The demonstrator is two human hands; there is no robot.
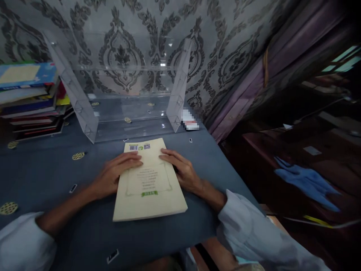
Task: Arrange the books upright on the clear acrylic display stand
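A cream paperback book (pixel 149 184) lies flat on the blue-grey table (pixel 93 226), back cover up, with barcodes near its far edge. My left hand (pixel 114 174) rests at the book's left edge, its fingers stretched across the far part of the cover. My right hand (pixel 182 169) lies along the right edge, fingertips flat on the cover's far right corner. Both hands touch the book with fingers extended; neither grips it. White sleeves cover both forearms.
A clear acrylic shelf (pixel 124 90) stands just beyond the book against patterned wallpaper. A stack of books (pixel 31 98) sits at the far left. Small gold discs (pixel 78 155) and tags dot the tablecloth. To the right the table ends; a blue cloth (pixel 307 182) lies below.
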